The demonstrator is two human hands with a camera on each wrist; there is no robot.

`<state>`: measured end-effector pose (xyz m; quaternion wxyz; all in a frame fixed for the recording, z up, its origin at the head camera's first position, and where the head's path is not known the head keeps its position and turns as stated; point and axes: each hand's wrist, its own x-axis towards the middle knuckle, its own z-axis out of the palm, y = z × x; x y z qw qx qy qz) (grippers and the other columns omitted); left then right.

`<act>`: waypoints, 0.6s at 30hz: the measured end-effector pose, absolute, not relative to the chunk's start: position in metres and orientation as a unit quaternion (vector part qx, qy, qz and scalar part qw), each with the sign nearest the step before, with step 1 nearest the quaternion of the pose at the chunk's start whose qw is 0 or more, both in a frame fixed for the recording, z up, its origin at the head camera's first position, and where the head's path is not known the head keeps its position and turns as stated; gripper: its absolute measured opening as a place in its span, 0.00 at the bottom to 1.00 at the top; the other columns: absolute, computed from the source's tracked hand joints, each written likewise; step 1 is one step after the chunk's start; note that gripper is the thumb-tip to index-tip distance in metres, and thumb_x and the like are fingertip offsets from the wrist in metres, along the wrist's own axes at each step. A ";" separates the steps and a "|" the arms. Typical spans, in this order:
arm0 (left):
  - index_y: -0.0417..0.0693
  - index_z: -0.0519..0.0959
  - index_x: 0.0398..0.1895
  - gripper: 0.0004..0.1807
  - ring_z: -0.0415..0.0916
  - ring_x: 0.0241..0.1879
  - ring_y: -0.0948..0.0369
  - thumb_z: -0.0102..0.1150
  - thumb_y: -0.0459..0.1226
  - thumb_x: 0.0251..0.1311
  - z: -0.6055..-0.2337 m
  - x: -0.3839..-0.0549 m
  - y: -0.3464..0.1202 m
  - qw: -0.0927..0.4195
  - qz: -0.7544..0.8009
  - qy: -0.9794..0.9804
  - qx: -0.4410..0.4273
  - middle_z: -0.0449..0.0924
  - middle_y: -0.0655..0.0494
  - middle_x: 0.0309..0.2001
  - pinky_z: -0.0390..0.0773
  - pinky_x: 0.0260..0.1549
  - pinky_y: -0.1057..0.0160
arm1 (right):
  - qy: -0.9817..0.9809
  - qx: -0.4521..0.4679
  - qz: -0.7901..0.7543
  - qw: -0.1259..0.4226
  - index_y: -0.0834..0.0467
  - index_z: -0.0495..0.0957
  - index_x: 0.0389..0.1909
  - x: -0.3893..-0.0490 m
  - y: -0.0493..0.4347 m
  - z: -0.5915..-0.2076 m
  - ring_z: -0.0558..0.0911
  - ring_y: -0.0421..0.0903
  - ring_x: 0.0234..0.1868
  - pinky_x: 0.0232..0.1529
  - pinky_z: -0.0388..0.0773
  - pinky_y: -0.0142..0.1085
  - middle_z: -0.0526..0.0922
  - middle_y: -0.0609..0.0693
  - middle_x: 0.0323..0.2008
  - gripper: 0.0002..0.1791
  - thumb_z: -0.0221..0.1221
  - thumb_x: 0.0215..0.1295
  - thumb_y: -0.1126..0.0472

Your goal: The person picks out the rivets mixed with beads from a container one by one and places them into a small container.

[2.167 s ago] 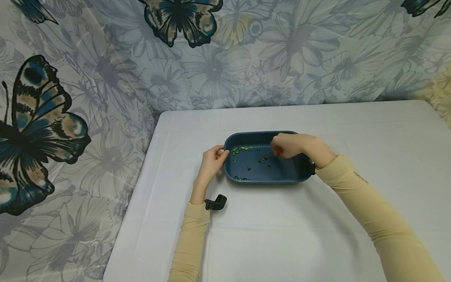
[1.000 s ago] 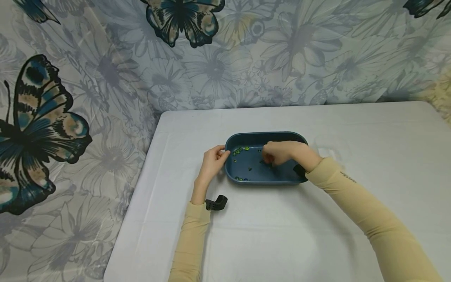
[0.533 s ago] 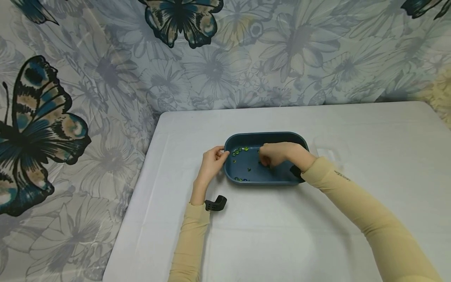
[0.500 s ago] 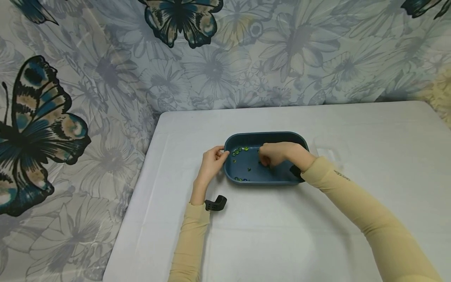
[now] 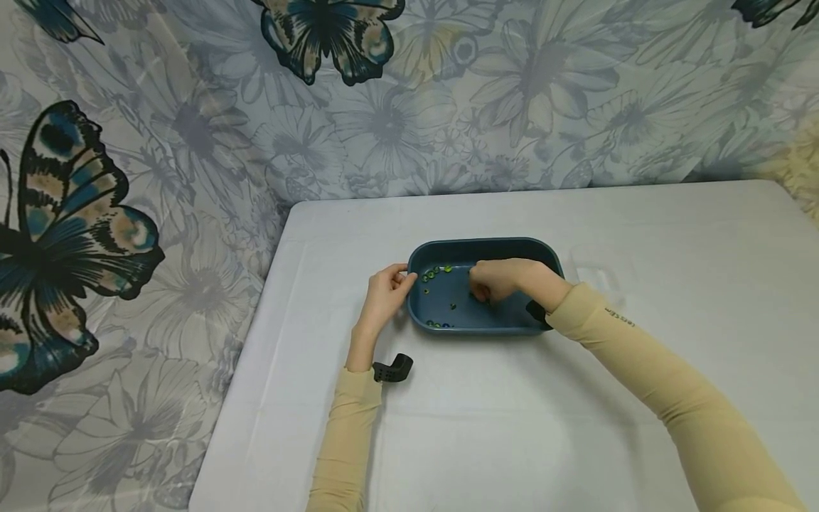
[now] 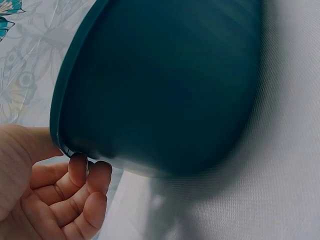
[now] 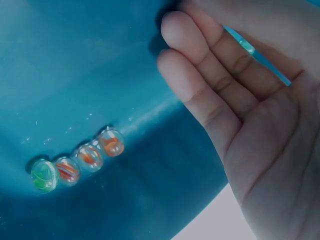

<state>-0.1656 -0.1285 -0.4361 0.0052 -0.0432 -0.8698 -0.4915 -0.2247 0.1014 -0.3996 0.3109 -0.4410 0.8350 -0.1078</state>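
Pinches the rim of the dark blue tub (image 5: pixel 486 249) at its left end between the thumb and fingers (image 6: pixel 77 172) of the left hand (image 5: pixel 384 290), with the lower fingers curled beside the outer wall. Has the tub on the white-covered table (image 5: pixel 473 427). Holds the right hand (image 5: pixel 505 276) down inside the tub, about its middle, with the visible fingers (image 7: pixel 187 80) bent and pressed together side by side; cannot tell whether pinching anything, with the thumb and forefinger tips hidden. Has green marbles (image 5: pixel 431 275) gathered by the far left corner, more marbles (image 5: pixel 438 325) in a short line along the near wall, and single ones between. Shows four marbles (image 7: pixel 90 158) in a row in the right wrist view, one green and three orange-swirled, apart from the fingers. Has a clear object (image 5: pixel 601 276) lying just right of the tub, partly behind the right sleeve (image 5: pixel 652 377).
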 end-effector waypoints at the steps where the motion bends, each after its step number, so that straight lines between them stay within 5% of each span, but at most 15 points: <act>1: 0.32 0.76 0.50 0.17 0.66 0.20 0.63 0.55 0.37 0.64 -0.436 -0.165 -0.129 0.006 -0.491 -0.870 -0.044 0.74 0.51 0.26 0.67 0.20 0.70 | 0.835 -0.441 -0.106 0.311 0.62 0.79 0.23 -0.225 0.101 -0.400 0.69 0.42 0.23 0.26 0.71 0.33 0.76 0.49 0.23 0.11 0.61 0.46 0.81; 18: 0.32 0.76 0.50 0.17 0.66 0.20 0.63 0.55 0.37 0.64 -0.437 -0.166 -0.129 0.011 -0.485 -0.873 -0.045 0.74 0.50 0.26 0.67 0.20 0.70 | 0.840 -0.437 -0.094 0.307 0.60 0.79 0.20 -0.225 0.101 -0.405 0.68 0.41 0.22 0.24 0.69 0.32 0.75 0.47 0.20 0.13 0.59 0.47 0.81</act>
